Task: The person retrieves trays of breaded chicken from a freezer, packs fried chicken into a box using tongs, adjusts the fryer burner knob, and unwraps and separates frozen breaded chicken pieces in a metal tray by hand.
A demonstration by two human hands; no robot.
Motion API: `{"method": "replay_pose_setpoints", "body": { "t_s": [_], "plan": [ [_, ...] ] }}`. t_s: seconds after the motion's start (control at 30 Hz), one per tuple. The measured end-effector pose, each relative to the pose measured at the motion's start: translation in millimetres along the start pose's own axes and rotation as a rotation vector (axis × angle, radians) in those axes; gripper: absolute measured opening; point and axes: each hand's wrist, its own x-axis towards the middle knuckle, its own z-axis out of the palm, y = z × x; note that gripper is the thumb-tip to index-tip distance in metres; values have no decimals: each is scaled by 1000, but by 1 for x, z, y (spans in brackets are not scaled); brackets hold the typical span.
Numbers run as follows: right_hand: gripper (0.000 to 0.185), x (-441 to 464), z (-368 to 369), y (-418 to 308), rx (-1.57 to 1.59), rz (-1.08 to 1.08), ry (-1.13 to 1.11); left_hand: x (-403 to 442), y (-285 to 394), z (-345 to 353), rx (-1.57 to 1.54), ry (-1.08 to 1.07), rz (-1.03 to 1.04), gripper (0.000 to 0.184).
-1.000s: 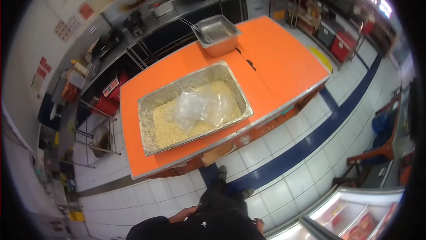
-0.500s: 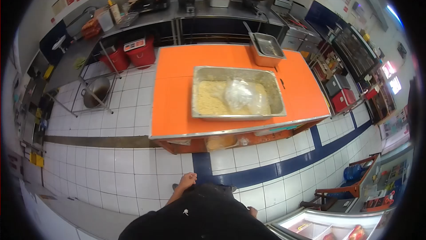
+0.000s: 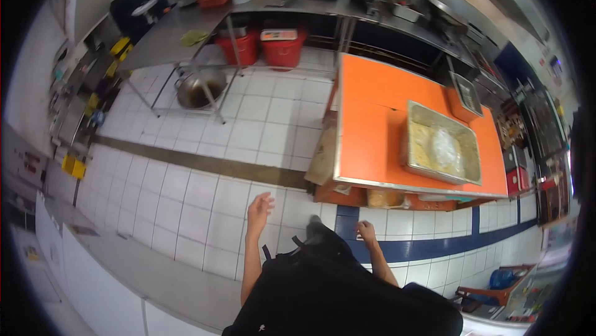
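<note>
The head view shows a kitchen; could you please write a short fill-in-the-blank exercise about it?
1. The large metal tray stands on a table whose top is ____.
2. Clear plastic lies in the tray on crumbly food coloured pale ____.
3. The two buckets by the steel counter are ____.
4. Below the left hand and the right hand lies the tiled ____.

Missing words: orange; yellow; red; floor.

Left hand (image 3: 259,209) above white tiles (image 3: 196,212)

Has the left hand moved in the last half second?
Yes: the left hand has moved left, away from the blue stripe, and now shows over white tiles.
</note>
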Motion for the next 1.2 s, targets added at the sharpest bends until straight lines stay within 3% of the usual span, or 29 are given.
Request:
{"method": "replay_pose_setpoints", "body": {
  "t_s": [0.07,0.13,0.2,0.23,0.27,0.3,0.33,0.37,0.4,0.43,0.47,0.5,0.53,0.57,0.6,0.67,0.77,0.8,0.93,1.0,1.03,1.07,1.1,1.13,1.17,1.2],
  "plan": [
    [26,-2,47,-60,-57,-50,-118,35,-8,-57,8,132,-27,24],
    [26,27,109,-118,-224,-190,-280,80,-96,-133,162,251,-26,25],
    [24,90,174,-127,-110,-301,-408,114,-267,-225,1138,314,-116,31],
    [23,89,205,-179,-170,-516,-473,102,-300,-261,914,217,-418,37],
    [22,152,244,-152,227,-172,-650,73,-259,-272,525,410,-635,39],
    [22,145,284,-206,15,-214,-524,57,-281,-292,434,492,-580,24],
    [21,139,325,-258,-172,-280,-384,42,-311,-314,1089,232,-344,35],
    [21,154,379,-293,-177,-321,-451,8,-267,-315,648,502,-599,41],
    [21,162,428,-320,-264,-383,-470,-20,-275,-321,684,547,-642,45],
    [21,158,476,-345,-353,-444,-483,-52,-277,-316,588,795,-661,39],
    [20,153,534,-370,-277,-474,-628,-87,-313,-327,927,532,-502,31],
    [19,163,590,-397,-216,-509,-759,-111,-311,-319,1069,441,-628,22],
    [18,156,644,-428,-239,-592,-891,-128,-314,-311,701,563,-904,17],
    [17,134,701,-464,-317,-666,-963,-143,-310,-305,743,470,-1052,17],
    [20,91,746,-509,-331,-800,-1085,-156,-311,-294,861,518,-1082,18],
    [23,74,870,-542,-356,-888,-1188,-165,-289,-313,523,723,-1227,19],
    [25,62,1031,-555,-647,-997,-1214,-133,-273,-371,311,878,-1229,20],
    [25,59,1067,-556,-640,-1006,-1230,-114,-268,-402,278,903,-1203,21],
    [30,98,1158,-502,-859,-544,-1129,-22,-251,-549,258,921,-1027,23],
    [28,127,1175,-470,-855,-511,-1092,29,-234,-646,296,956,-865,25],
    [31,76,1154,-508,-877,-103,-969,52,-230,-698,326,978,-746,25],
    [34,80,1151,-504,-890,-197,-984,75,-227,-755,379,1007,-593,26],
    [37,84,1149,-500,-902,-293,-994,106,-261,-844,701,603,-629,29],
    [41,94,1148,-492,-914,-391,-999,132,-262,-932,909,470,-640,41],
    [40,85,1150,-502,-959,-315,-980,170,-244,-997,543,939,-654,40],
    [40,76,1165,-515,-1008,-194,-962,198,-195,-1067,397,1083,-694,44]
  ]
}}
